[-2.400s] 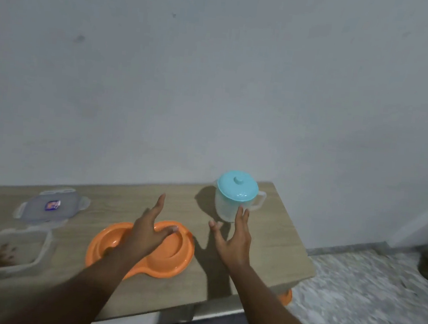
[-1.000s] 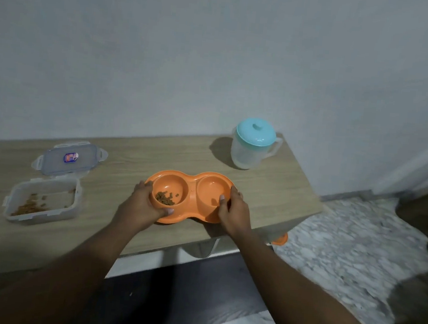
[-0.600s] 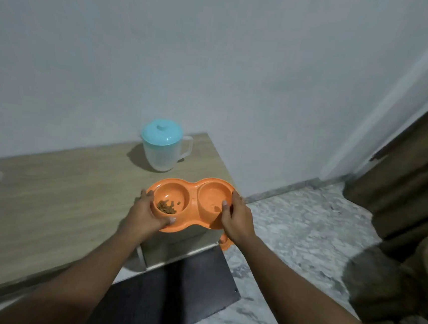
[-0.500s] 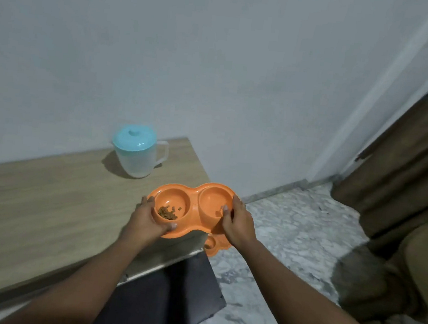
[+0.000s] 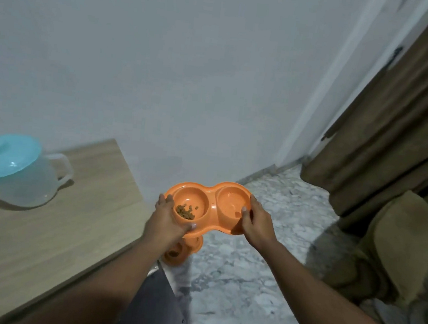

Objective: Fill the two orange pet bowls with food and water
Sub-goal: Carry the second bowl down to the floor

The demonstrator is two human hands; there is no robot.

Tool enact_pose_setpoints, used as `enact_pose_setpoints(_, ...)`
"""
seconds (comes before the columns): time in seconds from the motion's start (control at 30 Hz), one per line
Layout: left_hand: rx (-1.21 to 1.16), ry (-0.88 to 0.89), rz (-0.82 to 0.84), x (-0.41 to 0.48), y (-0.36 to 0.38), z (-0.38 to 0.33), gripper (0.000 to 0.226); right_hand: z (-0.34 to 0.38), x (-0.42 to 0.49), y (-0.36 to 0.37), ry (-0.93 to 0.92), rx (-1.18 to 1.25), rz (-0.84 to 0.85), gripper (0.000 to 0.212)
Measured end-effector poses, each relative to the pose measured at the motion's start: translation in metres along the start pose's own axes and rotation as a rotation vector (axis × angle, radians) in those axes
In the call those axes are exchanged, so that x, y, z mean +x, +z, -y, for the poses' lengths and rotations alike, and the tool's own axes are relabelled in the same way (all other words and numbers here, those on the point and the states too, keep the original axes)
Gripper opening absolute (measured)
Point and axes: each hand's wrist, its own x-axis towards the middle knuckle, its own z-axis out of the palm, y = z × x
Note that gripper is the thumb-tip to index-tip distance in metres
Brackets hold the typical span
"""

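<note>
Just past the right edge of the table (image 5: pixel 43 237), the left hand (image 5: pixel 168 222) grips the orange double bowl (image 5: pixel 212 208) at its kibble (image 5: pixel 186 211) end, fingers curled; the right hand (image 5: pixel 256 224) likewise clasps the other end.

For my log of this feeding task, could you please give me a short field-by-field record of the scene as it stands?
Held item: orange double bowl, in the air past the table edge
Left hand: grips its left end
Right hand: grips its right end
Left compartment: kibble
Right compartment: contents unclear
On table: lidded pitcher
Floor below: second orange dish, partly hidden
</note>
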Motion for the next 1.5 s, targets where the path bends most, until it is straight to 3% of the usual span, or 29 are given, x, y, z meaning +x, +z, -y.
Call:
enact_pose_setpoints(0.4,-0.109,-0.015,0.042,0.101,0.162,0.013,0.117,-0.167,0.108,0.049,0.047,-0.037,0.039,0.068)
enact_pose_setpoints(0.6,-0.132,-0.035,0.06,0.152,0.28,0.042,0.119,-0.274,0.155,0.091,-0.006,-0.07,0.089,0.056)
enact_pose_setpoints(0.63,-0.15,-0.094,0.042,0.189,0.351,0.09,0.117,-0.338,0.187,0.15,0.004,-0.051,0.122,0.055)
enact_pose_setpoints(0.7,-0.168,-0.097,0.101,0.208,0.367,0.092,0.113,-0.36,0.206,0.152,-0.046,-0.051,0.121,0.056)
enact_pose_setpoints(0.73,-0.145,-0.145,0.108,0.24,0.431,0.14,0.112,-0.425,0.234,0.215,-0.019,-0.048,0.157,0.058)
enact_pose_setpoints(0.8,-0.17,-0.11,0.115,0.257,0.447,0.152,0.109,-0.441,0.252,0.225,-0.071,-0.054,0.158,0.058)
enact_pose_setpoints(0.83,-0.133,-0.145,0.11,0.277,0.507,0.194,0.108,-0.5,0.268,0.279,-0.046,-0.055,0.176,0.057)
enact_pose_setpoints(0.9,-0.121,-0.133,0.084,0.296,0.519,0.208,0.105,-0.507,0.284,0.292,-0.064,-0.061,0.168,0.054)
enact_pose_setpoints(0.93,-0.088,-0.172,0.083,0.311,0.576,0.242,0.105,-0.56,0.295,0.333,-0.037,-0.046,0.202,0.053)
enact_pose_setpoints(1.0,-0.097,-0.162,0.108,0.328,0.582,0.248,0.106,-0.577,0.305,0.348,-0.04,-0.046,0.205,0.054)
enact_pose_setpoints(1.1,-0.095,-0.204,0.121,0.36,0.665,0.294,0.106,-0.654,0.325,0.41,-0.017,-0.082,0.217,0.055)
enact_pose_setpoints(1.5,-0.057,-0.161,0.09,0.41,0.719,0.349,0.11,-0.706,0.356,0.47,-0.034,-0.02,0.187,0.056)
